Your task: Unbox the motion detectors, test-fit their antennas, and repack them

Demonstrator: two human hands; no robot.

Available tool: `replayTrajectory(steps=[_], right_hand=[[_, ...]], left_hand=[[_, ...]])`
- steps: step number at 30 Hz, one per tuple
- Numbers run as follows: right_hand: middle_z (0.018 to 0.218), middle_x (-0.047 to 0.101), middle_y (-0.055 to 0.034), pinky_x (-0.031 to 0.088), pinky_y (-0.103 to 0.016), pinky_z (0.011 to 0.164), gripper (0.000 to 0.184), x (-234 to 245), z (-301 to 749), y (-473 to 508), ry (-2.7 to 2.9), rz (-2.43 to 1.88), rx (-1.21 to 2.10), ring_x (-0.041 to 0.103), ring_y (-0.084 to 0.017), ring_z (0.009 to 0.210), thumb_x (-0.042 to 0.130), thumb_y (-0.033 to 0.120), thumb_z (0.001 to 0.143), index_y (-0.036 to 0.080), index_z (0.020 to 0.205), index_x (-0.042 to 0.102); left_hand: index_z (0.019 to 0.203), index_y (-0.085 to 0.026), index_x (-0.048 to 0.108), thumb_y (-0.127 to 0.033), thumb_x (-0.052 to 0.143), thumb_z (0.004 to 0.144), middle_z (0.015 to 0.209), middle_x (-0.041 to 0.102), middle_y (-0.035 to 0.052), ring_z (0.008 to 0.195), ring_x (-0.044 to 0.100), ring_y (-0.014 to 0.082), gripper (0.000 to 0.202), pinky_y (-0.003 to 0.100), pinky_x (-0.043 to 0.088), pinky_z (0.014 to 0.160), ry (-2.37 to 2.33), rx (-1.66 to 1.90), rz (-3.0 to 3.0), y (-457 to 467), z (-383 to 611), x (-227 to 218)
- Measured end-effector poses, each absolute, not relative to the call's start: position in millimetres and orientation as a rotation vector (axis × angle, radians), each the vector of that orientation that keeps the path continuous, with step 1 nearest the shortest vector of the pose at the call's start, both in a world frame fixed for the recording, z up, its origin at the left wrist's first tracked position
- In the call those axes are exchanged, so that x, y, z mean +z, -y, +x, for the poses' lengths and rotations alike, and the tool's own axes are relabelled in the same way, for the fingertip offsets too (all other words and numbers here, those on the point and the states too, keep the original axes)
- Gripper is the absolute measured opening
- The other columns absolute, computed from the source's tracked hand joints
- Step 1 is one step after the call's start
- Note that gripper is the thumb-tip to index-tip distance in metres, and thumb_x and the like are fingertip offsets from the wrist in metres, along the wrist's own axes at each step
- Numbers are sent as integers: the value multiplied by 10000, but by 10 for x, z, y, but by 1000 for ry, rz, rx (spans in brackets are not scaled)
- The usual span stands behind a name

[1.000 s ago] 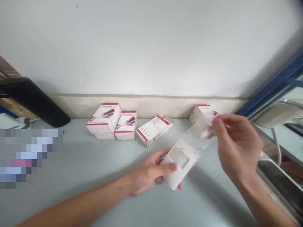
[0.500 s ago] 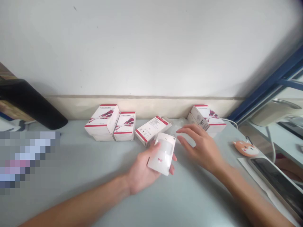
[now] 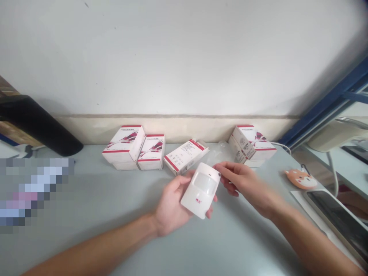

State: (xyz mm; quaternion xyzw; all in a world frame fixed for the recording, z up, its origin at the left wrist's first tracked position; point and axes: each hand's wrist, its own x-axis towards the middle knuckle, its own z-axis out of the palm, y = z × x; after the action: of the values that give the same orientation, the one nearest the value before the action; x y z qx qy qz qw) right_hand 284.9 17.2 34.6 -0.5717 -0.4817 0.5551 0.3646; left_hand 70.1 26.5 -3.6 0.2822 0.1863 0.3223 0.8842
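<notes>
The white plastic motion sensor [image 3: 200,190] sits at centre, held above the surface [image 3: 235,239] and tilted, with its lens window toward the upper end. The housing is judged light and stiff, with a smooth, slightly slippery shell; take hold along the side edges and keep fingers off the lens, the part most likely to scratch. The left hand [image 3: 171,207] cradles it from beneath, its fingers [image 3: 211,209] wrapped around the body. The right hand [image 3: 244,182] meets the upper corner, its fingers [image 3: 227,167] together and touching the shell. At 12 o'clock: six white boxes [image 3: 123,145] with red stripes, as two stacks of two and two singles, and one clear plastic bag [image 3: 220,151]. At 3 o'clock: one orange fox-face ornament [image 3: 301,179]. At 4 o'clock: one tablet [image 3: 335,214].
</notes>
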Motion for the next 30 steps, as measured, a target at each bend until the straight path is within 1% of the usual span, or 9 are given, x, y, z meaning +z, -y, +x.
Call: replayTrajectory(steps=[3,7,11,14,16,18,21,25,30], right_hand=[[659,459,45,275,-240,513,422,362,2846,-173,1181,-1445,1485,358,-92,563,706,595,915,177,856,713],[637,394,67,249,-230,515,420,385,2804,-154,1146,-1456,1444,304,-83,566,741,596,887,181,842,696],[659,448,54,276,-233,524,468,379,2820,-140,1188,-1442,1348,333,-86,576,740,642,870,186,808,658],[681,503,41,269,-232,520,500,383,2929,-167,1207,-1467,1197,362,-90,581,737,682,854,192,821,649],[657,493,44,245,-233,509,510,418,3039,-198,1176,-1471,1082,351,-92,570,744,696,842,195,833,650],[615,452,53,212,-241,498,521,480,3165,-229,1125,-1426,1004,312,-88,548,765,697,823,198,786,623],[585,404,58,174,-269,498,492,591,3371,-264,1007,-1318,887,281,-80,530,827,640,798,198,752,619],[578,381,55,151,-313,505,390,687,3629,-297,862,-1229,772,284,-85,524,904,519,768,195,840,700],[598,391,51,132,-328,495,425,739,3762,-326,800,-1259,736,262,-80,522,912,540,749,189,796,677]], left_hand=[[1235,-143,586,-384,405,988,954,748,154,721,706,273,390,401,519,702,-402,666,581,-262,702,-29],[1240,-174,538,-356,393,959,942,754,148,691,705,268,365,389,517,672,-408,661,584,-261,705,-43],[1257,-208,495,-330,386,929,971,752,121,706,719,269,367,385,533,651,-391,676,596,-257,713,-43],[1284,-214,492,-340,372,938,968,744,109,694,714,258,388,369,540,614,-366,656,648,-257,722,-44],[1280,-213,508,-347,370,946,985,731,104,676,705,246,385,346,533,569,-352,638,674,-261,724,-44],[1247,-214,531,-355,386,942,1012,718,99,674,701,237,366,326,525,538,-341,608,686,-267,717,-39],[1188,-206,564,-375,411,923,992,716,95,677,703,232,349,309,521,537,-319,521,726,-290,686,-24],[1191,-170,595,-416,385,933,868,727,97,596,682,223,413,318,514,555,-275,371,785,-364,630,-20],[1232,-141,613,-483,383,943,879,740,132,626,690,241,504,335,518,582,-254,272,738,-463,605,-60]])
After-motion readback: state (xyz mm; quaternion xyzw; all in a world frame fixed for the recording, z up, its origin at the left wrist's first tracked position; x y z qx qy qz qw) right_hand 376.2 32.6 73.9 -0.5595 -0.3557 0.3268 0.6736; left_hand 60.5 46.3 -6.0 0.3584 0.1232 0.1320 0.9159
